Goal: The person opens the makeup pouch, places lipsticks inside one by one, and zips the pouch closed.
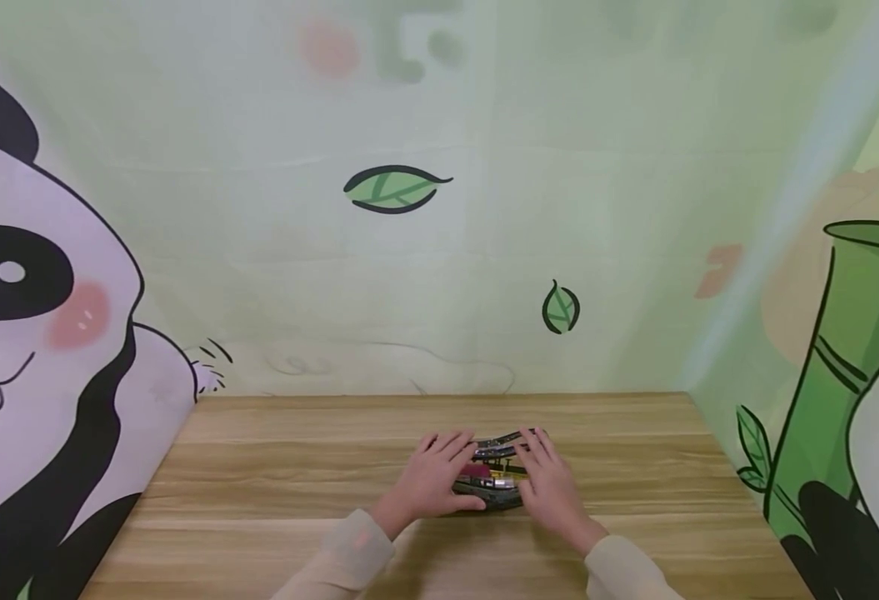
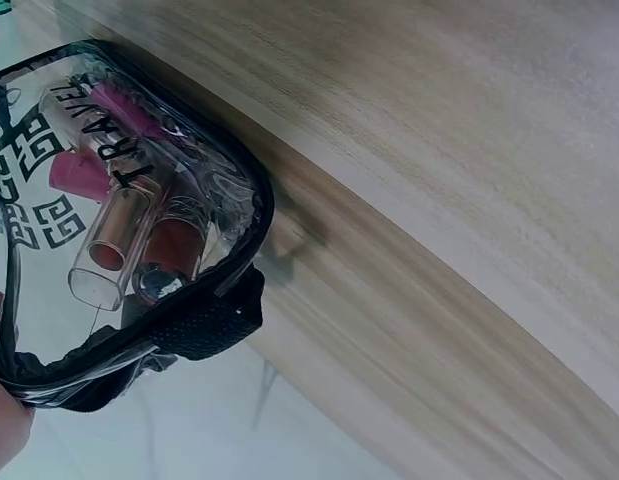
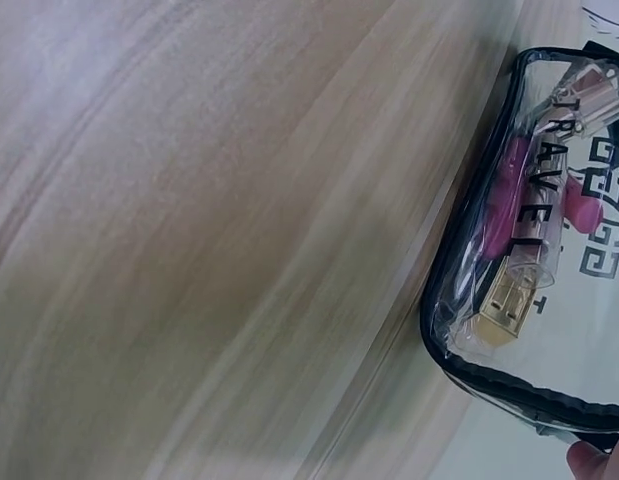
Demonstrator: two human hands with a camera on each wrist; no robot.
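Note:
A clear zip pouch (image 1: pixel 501 498) with black trim and the word TRAVEL on it lies on the table between both hands. My left hand (image 1: pixel 430 477) holds its left end, fingers toward the far edge and thumb along the near edge. At the right end my right hand (image 1: pixel 555 493) grips the pouch, its fingertips reaching the far trim. Through the plastic, the left wrist view shows a lip gloss tube (image 2: pixel 114 240) and a magenta item (image 2: pixel 79 175). A gold-coloured piece (image 3: pixel 505 305) is inside too, in the right wrist view. The hands cover both pouch ends.
The wood-grain table (image 1: pixel 274 467) extends around the pouch on all sides. Behind it hangs a pale green backdrop (image 1: pixel 259 250) printed with pandas, leaves and bamboo, meeting the table's far edge.

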